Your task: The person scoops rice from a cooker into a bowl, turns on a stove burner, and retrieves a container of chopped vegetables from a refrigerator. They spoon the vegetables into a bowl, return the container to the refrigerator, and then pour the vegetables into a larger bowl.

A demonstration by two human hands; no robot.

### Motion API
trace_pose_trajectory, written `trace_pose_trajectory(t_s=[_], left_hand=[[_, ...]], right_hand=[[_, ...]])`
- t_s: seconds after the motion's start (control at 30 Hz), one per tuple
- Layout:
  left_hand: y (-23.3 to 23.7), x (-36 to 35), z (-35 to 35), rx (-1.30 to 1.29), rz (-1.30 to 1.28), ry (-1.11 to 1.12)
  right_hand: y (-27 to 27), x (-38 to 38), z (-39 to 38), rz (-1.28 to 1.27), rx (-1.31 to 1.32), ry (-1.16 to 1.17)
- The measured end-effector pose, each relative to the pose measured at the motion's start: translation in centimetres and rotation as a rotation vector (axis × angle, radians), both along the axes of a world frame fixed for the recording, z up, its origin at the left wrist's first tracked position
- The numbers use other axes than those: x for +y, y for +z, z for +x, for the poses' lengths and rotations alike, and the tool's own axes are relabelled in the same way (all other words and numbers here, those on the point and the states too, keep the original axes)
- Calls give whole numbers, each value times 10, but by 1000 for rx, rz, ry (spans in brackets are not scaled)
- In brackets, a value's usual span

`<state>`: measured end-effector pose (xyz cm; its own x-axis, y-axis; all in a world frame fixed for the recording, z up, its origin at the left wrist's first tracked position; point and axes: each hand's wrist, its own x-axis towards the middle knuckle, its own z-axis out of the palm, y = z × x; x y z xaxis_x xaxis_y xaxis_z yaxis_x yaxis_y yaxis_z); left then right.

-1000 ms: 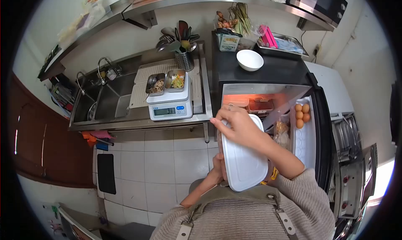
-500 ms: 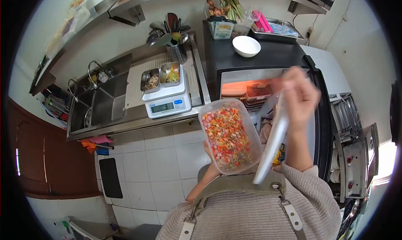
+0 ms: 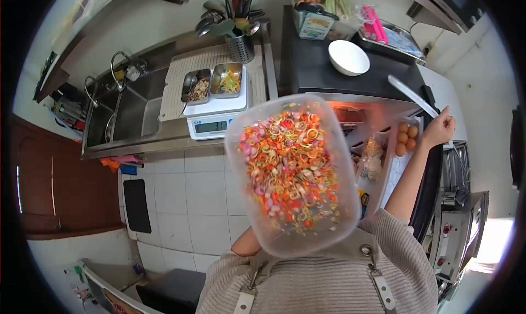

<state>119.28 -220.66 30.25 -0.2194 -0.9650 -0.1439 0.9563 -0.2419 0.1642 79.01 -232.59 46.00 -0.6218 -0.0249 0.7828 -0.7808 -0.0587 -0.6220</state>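
A clear plastic container [image 3: 346,204] of sliced red chillies, shallots and pale green rings is held up in front of me, tilted so its contents face me. My left forearm goes beneath it; the hand itself is hidden behind the container that it supports. Off to the right, my right hand [image 3: 440,129] grips the white lid [image 3: 412,96], seen nearly edge-on beside the black counter-height fridge [image 3: 378,78]. Below that lid, the open fridge shows brown eggs [image 3: 402,137] in its door and a plastic bag of food [image 3: 371,159] inside.
A white bowl [image 3: 349,58] sits on the fridge top, near a metal tray with a pink item. To the left, a digital scale [image 3: 211,127] bears two metal tins of chopped food. Beyond are a utensil holder [image 3: 240,48] and a double sink [image 3: 145,106].
The container has come up closer to the camera. My right hand has carried the lid away from it, rightward to the fridge's far side, uncovering the eggs in the door.
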Motion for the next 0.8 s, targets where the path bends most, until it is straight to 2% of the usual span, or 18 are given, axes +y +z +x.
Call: trace_pose_trajectory(t_s=[0.1,0.4,0.57,0.63,0.7,0.8], left_hand=[[12,14,45,-85,8,152],[54,58,153,-215,-49,558],[65,62,179,-232,-108,623],[67,57,182,-228,-134,611],[71,47,185,-215,-159,593],[72,36,185,-185,-188,564]], right_hand=[[-32,-21,2,101,220,-111],[-88,-65,-16,226,226,-29],[-99,-64,-20,322,271,84],[-95,-59,-20,318,203,155],[-79,-41,-10,366,172,121],[-58,4,-25,421,302,12]])
